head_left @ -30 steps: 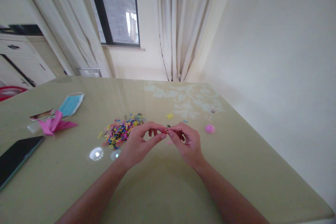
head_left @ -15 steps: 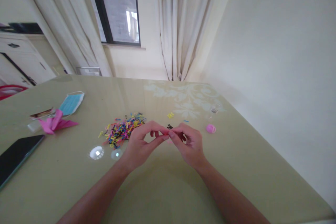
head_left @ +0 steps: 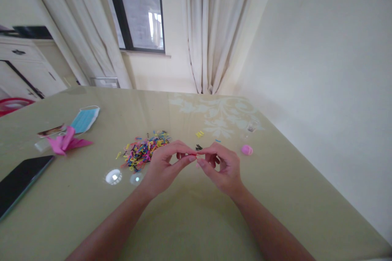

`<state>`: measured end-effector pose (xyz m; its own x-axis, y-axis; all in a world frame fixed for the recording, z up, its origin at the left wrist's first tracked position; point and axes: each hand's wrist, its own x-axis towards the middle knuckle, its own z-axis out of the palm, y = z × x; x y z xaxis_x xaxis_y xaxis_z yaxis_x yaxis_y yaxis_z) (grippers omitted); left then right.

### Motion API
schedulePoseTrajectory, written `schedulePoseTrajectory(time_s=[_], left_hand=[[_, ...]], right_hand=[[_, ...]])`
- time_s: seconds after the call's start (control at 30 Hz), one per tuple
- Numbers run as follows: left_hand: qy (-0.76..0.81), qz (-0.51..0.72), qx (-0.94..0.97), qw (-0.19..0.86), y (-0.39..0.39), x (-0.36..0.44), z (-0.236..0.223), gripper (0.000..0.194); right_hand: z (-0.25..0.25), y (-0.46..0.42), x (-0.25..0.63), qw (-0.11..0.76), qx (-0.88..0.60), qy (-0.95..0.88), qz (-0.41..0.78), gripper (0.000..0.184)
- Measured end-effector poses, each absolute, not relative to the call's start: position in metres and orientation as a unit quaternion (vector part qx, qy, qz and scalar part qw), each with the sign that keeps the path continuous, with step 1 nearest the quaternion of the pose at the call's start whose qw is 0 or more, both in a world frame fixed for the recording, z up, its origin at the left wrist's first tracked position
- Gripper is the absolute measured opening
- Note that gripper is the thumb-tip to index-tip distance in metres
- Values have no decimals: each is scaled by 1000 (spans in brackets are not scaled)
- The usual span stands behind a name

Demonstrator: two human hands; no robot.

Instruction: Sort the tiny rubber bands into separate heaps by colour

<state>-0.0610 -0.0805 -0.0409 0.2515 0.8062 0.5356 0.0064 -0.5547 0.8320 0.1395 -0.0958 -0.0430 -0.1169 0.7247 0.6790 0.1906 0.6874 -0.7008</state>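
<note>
My left hand (head_left: 161,167) and my right hand (head_left: 223,168) meet fingertip to fingertip above the table. Left thumb and index finger pinch a tiny reddish rubber band (head_left: 196,155), largely hidden by the fingertips. At its other end are my right thumb and index finger, bent with a small gap between their tips. Just beyond the fingertips lie several black bands (head_left: 199,147). To the left, partly behind my left hand, spreads a pile of multicoloured rubber bands (head_left: 142,151).
Yellow bands (head_left: 199,133) and a blue one (head_left: 217,140) lie farther back. A pink round object (head_left: 246,150) sits right. On the left are a phone (head_left: 26,179), a pink folded-paper figure (head_left: 67,142) and a blue face mask (head_left: 85,120). A wall (head_left: 337,89) borders the table's right side.
My right thumb and index fingertips have parted slightly, and the right hand has shifted a little to the right. The left hand keeps its pinch. The view has moved slightly.
</note>
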Motion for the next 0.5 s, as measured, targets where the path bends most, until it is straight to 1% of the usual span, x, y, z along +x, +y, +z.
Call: schedulePoseTrajectory(time_s=[0.07, 0.1, 0.33, 0.5], left_hand=[[288, 542, 698, 368, -81, -61, -41, 6], [289, 543, 699, 366, -81, -61, -41, 5], [289, 531, 708, 366, -80, -61, -42, 7], [282, 544, 698, 371, -81, -60, -39, 5]], right_hand=[[-44, -95, 140, 584, -312, -716, 220, 20], [-43, -95, 140, 585, -308, -719, 215, 21], [-41, -95, 138, 596, -296, -721, 193, 15], [-41, -94, 141, 589, -289, -725, 207, 20]])
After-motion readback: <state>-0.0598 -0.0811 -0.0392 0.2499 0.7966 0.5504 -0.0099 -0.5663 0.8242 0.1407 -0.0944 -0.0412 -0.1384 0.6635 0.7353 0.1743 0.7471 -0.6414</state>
